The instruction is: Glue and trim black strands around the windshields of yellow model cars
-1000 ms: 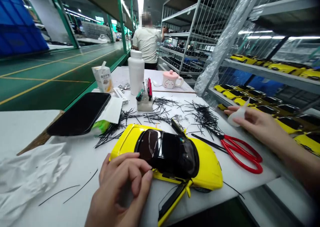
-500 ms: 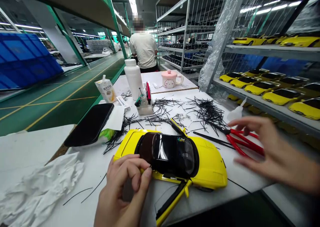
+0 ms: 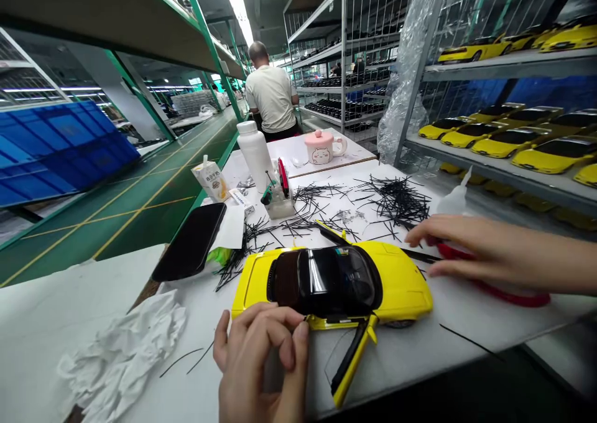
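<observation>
A yellow toy car (image 3: 401,280) with a dark glossy roof lies on the white table (image 3: 466,336), its near door (image 3: 349,361) hanging open. My left hand (image 3: 261,361) is curled against the car's near side, fingertips pinched on the sill by the roof edge. My right hand (image 3: 461,249) reaches in from the right, its fingers stretched out flat over the handles of red scissors (image 3: 517,297), just beyond the car's front. A small white squeeze bottle (image 3: 454,200) stands behind that hand. Thin black strips (image 3: 396,199) are scattered beyond the car.
A black phone (image 3: 191,242), a drink carton (image 3: 211,180), a tall white bottle (image 3: 259,155), a tool holder (image 3: 280,202) and a pink mug (image 3: 321,148) sit further back. Crumpled white cloth (image 3: 121,354) lies at left. Shelves at right hold yellow cars (image 3: 504,143). A person (image 3: 270,96) stands beyond.
My right hand let go of the white squeeze bottle near the shelf and came down over the red scissors. The view tilted up; my left hand stayed on the car.
</observation>
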Available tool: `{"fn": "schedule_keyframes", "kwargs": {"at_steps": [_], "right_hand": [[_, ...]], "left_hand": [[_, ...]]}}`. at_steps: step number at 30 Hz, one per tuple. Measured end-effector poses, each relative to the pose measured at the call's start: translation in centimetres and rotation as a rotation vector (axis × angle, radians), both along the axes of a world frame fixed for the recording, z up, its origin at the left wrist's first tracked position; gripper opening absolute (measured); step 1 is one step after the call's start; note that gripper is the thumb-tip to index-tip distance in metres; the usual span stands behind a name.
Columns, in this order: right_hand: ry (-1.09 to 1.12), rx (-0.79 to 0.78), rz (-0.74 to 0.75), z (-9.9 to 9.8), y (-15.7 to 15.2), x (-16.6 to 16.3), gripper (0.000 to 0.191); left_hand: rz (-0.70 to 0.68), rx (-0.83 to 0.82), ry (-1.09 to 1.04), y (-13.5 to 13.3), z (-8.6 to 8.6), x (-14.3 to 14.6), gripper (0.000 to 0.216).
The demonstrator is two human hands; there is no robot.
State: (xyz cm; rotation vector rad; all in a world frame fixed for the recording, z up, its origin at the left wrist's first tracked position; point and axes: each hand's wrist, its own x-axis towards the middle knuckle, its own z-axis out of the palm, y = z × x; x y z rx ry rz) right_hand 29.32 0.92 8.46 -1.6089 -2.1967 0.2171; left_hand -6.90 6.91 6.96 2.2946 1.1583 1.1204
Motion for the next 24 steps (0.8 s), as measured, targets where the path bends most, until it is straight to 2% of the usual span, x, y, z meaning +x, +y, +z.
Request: {"fn": "schedule_keyframes", "kwargs": {"at_steps": [2,6,9,11,13,17,21,24], "right_hand": [[-0.061,-0.012,-0.035,-0.1,0.2,0.5,0.009],[-0.200,-0.001,-0.059,-0.4,0.6,-0.2,0.015],[-0.176,0.016,-0.077,0.2,1.0,-0.2,0.019],[-0.060,0.050,-0.064,0.9,1.3,0.1,0.018],[0.168,0.123,-0.076,1.9,1.6,0.1,0.016],[0.675,0.193,-0.112,3.8,1.3,-3.0,0.021],[0.805,0.127,0.046,4.6,1.2,-7.4,0.013],[0.812,0.097,0.125,4.5,1.8,-8.9,0.011]], "left_hand": [[-0.066,0.007,0.047,-0.2,0.6,0.6,0.025],[-0.093,-0.010,0.005,-0.2,2.0,1.7,0.024],[-0.093,-0.041,-0.040,-0.1,2.7,2.7,0.024],[-0.093,-0.084,-0.064,-0.1,3.0,3.2,0.026],[-0.095,-0.119,-0.085,-0.2,3.2,3.5,0.027],[-0.096,-0.141,-0.111,-0.4,3.3,3.8,0.029],[-0.085,-0.172,-0.106,-0.5,3.5,3.9,0.031],[-0.089,-0.185,-0.098,-0.4,3.6,4.0,0.032]]}}
